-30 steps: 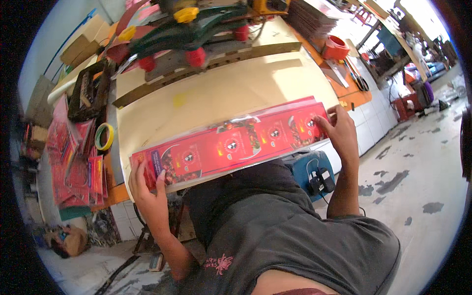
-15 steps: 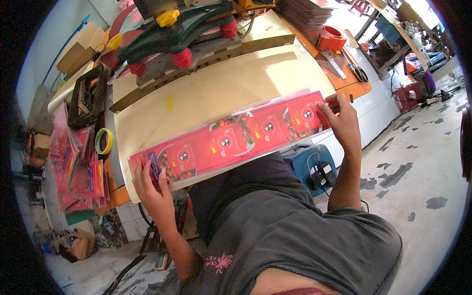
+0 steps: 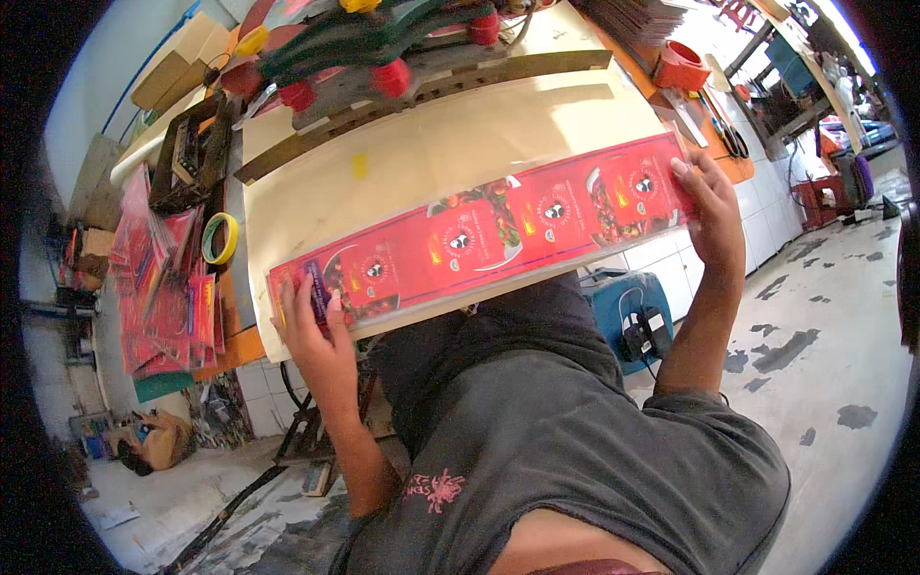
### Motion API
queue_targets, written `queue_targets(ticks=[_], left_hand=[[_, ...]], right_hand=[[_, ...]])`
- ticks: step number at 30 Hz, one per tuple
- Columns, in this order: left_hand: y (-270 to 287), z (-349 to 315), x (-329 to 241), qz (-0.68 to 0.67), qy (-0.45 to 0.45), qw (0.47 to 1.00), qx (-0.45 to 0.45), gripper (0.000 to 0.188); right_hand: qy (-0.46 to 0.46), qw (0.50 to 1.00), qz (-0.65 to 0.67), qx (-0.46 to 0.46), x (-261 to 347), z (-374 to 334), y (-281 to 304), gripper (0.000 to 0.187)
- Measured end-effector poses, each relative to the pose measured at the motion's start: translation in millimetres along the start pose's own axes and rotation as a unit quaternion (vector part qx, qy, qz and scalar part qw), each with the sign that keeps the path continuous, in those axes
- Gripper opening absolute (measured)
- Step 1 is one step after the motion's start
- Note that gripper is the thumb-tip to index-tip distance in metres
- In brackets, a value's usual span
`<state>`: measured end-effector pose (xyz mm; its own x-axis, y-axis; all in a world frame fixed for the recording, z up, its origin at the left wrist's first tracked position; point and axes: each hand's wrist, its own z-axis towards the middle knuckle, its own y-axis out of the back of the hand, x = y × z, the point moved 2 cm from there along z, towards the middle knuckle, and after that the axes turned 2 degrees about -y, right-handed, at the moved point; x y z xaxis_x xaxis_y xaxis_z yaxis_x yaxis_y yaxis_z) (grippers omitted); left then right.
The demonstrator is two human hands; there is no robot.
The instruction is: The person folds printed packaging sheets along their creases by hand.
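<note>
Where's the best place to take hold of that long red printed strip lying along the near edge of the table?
Grip the long red printed strip at its two short ends, coming in from the near table edge. It is thin, flat and very long, so a middle grip would likely let it sag. The left hand and right hand already hold it so, fingers on top.

- The long red printed strip (image 3: pixel 489 230) has slid a little further onto the cream worktop (image 3: pixel 422 163).
- The left hand (image 3: pixel 311 321) and right hand (image 3: pixel 704 196) moved forward with its ends.
</note>
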<state>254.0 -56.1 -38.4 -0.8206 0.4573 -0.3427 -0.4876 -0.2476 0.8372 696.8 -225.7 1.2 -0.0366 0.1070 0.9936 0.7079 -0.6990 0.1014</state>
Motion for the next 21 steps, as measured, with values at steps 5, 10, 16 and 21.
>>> queue_targets(ticks=[5, 10, 16, 21], left_hand=[[19, 7, 34, -0.233, 0.114, 0.961, -0.097, 0.045], [43, 30, 85, -0.329, 0.222, 0.913, -0.099, 0.041], [39, 49, 101, -0.552, 0.229, 0.801, -0.039, 0.03], [56, 63, 121, -0.586, 0.185, 0.783, 0.1, 0.036]], right_hand=[[-0.009, 0.973, 0.185, 0.137, 0, 2, -3, 0.053], [0.091, 0.959, 0.255, 0.088, 4, 9, -6, 0.053], [0.066, 0.965, 0.234, 0.101, 14, 3, -9, 0.046], [0.052, 0.967, 0.091, 0.232, 24, 18, -7, 0.049]])
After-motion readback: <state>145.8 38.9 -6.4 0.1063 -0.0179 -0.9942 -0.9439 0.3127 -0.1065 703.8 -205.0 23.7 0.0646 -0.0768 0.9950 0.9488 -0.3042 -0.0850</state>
